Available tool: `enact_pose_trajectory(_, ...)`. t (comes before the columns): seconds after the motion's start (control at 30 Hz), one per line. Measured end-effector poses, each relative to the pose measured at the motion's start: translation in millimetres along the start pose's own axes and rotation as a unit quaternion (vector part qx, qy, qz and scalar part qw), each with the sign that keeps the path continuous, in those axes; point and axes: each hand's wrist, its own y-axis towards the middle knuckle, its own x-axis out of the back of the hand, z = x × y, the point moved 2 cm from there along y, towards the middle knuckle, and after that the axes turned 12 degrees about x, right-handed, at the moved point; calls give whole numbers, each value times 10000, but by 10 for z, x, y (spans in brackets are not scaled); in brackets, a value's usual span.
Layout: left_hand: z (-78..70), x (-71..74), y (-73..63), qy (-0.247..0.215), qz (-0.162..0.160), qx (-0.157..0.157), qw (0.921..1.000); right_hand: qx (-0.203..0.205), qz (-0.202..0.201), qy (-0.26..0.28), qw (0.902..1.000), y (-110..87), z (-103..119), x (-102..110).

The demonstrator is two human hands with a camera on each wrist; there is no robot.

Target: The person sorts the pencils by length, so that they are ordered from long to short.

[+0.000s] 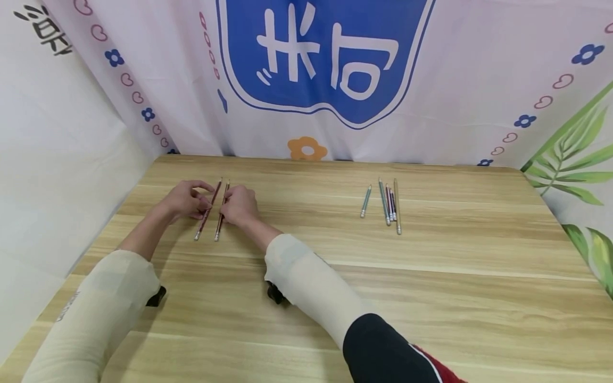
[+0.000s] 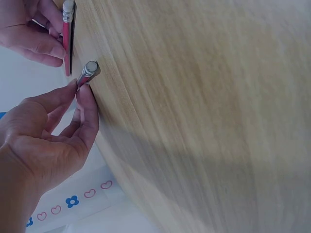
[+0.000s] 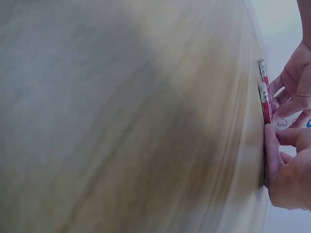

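Note:
Toward the far left of the table, two dark red pencils with white erasers lie side by side, slanting, erasers toward me. My left hand [image 1: 184, 202] pinches the left pencil [image 1: 201, 226] between thumb and fingertips; the left wrist view shows its eraser end [image 2: 87, 73] tipped toward the camera. Close by on the right, my right hand [image 1: 241, 206] grips the right pencil [image 1: 219, 227] near its middle. In the right wrist view a finger lies along this pencil [image 3: 266, 104], whose eraser end is uncovered. Part of its shaft is hidden behind the fingers.
Farther right lies a group of several pencils: a short teal one [image 1: 366, 201] a little apart, a longer teal one [image 1: 384, 202], short dark ones, and a tan one [image 1: 397, 207]. A printed cloth [image 1: 455, 106] hangs behind the table's far edge [image 1: 421, 164].

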Motion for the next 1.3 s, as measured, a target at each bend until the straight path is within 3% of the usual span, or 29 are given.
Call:
enact_pose_trajectory(0.3,-11,1,-10,9,-7,22,10000,106,165,90,9998,-30,-3,26)
enact_pose_trajectory(0.8,-7,-5,-18,-46,-8,-31,10000,468,319,-529,9970,-86,32,22)
enact_pose_trajectory(1.07,-48,-6,-25,-69,15,-34,10000,292,284,21,9992,-58,14,54)
enact_pose_trajectory(1.3,-54,-9,-38,-10,2,23,10000,432,514,329,9972,-131,17,145)
